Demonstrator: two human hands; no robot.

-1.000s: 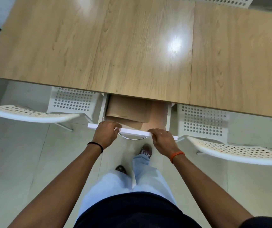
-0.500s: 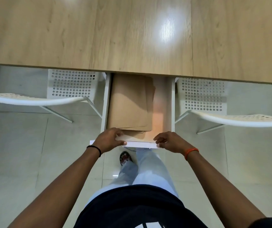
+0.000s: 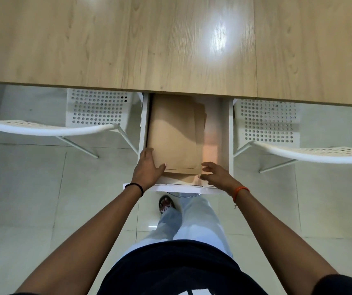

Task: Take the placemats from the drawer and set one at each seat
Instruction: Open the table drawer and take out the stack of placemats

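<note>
Nearest the viewer, a white mark on the person's dark shirt shows only in part at the lower edge and cannot be read. Two forearms reach forward, the left with a black wristband (image 3: 135, 186), the right with an orange wristband (image 3: 240, 190). The left hand (image 3: 147, 169) grips the near left corner of the placemats (image 3: 174, 135), thumb on top. The right hand (image 3: 216, 174) hovers at their near right corner, fingers loosely spread, holding nothing. The tan placemats lie stacked in the open white drawer (image 3: 226, 135); at least three edges show, the full count hidden. Two white perforated chairs flank the drawer: left chair (image 3: 53, 128), right chair (image 3: 313, 154). Beyond, the wooden tabletop (image 3: 170, 43) overhangs the drawer's far end.
</note>
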